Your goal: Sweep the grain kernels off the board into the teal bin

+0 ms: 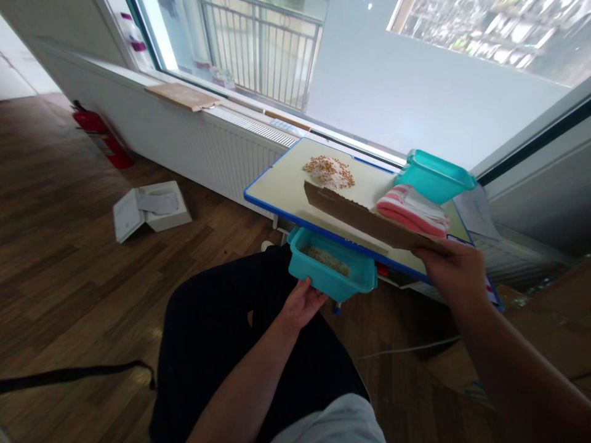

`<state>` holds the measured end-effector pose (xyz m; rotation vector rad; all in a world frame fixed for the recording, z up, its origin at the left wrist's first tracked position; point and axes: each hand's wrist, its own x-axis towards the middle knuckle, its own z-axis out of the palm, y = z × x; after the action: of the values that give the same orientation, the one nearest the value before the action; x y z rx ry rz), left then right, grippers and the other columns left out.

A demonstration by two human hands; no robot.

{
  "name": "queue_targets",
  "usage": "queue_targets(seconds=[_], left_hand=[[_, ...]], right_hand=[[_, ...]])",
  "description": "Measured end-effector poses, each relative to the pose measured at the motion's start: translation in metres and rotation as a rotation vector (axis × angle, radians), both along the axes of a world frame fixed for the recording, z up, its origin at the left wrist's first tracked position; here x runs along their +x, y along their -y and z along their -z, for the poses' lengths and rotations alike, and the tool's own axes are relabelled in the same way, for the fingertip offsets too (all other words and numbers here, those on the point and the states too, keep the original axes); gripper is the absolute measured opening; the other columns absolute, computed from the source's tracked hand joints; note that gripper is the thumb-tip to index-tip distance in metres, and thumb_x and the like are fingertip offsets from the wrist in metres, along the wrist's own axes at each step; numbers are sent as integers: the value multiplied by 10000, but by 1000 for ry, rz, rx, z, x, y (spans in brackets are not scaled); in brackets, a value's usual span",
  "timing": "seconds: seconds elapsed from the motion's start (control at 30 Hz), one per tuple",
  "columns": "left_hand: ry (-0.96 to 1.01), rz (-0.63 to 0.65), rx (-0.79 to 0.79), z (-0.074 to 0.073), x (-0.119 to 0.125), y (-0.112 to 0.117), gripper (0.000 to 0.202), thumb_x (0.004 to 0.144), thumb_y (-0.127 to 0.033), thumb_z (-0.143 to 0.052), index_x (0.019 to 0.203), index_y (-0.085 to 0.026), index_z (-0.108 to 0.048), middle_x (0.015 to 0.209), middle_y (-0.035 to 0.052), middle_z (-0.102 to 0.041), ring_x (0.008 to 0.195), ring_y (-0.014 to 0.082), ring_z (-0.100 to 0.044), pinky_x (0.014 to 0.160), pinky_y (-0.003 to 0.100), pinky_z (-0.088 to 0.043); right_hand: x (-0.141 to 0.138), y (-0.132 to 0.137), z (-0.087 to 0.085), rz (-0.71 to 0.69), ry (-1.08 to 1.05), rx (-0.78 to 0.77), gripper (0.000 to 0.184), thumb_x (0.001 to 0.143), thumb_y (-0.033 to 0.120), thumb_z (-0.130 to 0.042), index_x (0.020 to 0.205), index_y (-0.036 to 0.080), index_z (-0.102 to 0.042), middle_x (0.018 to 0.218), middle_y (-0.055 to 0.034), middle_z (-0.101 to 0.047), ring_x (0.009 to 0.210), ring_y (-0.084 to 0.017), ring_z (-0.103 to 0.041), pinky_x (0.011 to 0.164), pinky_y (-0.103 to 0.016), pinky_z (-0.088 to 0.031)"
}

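My left hand (pixel 305 303) grips the near wall of a turquoise plastic tub (pixel 332 280), held just below the table's front edge above my lap. Inside the tub lies a layer of pale grains (pixel 325 258). My right hand (pixel 455 271) is closed on one end of a long strip of brown cardboard (pixel 364 216), which slants over the table top. Beyond the strip's far end, a heap of white grains and orange kernels (pixel 329 171) is spread on the small blue-edged table (pixel 281 178).
A folded pink-and-white striped towel (pixel 413 211) and a second turquoise tub (pixel 436 175) occupy the table's right side. Behind the table are a radiator (pixel 235 144) and a window. On the floor at left are an open white box (pixel 159 209) and a red fire extinguisher (pixel 104 138).
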<state>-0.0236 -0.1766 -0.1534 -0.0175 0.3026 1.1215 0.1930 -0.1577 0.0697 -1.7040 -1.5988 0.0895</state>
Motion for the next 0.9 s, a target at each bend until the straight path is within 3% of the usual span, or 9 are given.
queue_targets(seconds=[0.23,0.4,0.7,0.9], left_hand=[[-17,1,-14,2,1,1,512,893,-270,-667,1372,-255,-486,1212,70,-688,1056,224,-670,1063,480,-449],[-5,-18,-26,2,2,1,371,872,-239,-688,1226,-224,-577,1116,57,-712,1016,219,-675,1040,474,-463],[-19,-20,-36,1,1,-1,438,890,-262,-672,1305,-257,-531,1112,41,-716,966,203,-685,1020,458,-473],[18,-4,-29,0,-1,-1,422,873,-263,-692,1273,-240,-561,1178,68,-706,1055,237,-671,1069,491,-433]], right_hand=[[-2,12,-1,-65,68,-38,259,663,295,-686,873,236,-824,673,3,-748,609,-242,-685,581,-324,-506],[-6,22,0,-113,47,-9,250,694,273,-689,904,254,-823,800,-6,-781,717,-255,-727,689,-340,-563],[-8,36,2,-48,53,47,234,729,279,-701,922,355,-810,802,11,-779,688,-235,-710,639,-334,-539],[-15,18,-5,40,-100,162,210,650,296,-767,853,297,-821,781,-18,-774,738,-283,-720,703,-397,-560]])
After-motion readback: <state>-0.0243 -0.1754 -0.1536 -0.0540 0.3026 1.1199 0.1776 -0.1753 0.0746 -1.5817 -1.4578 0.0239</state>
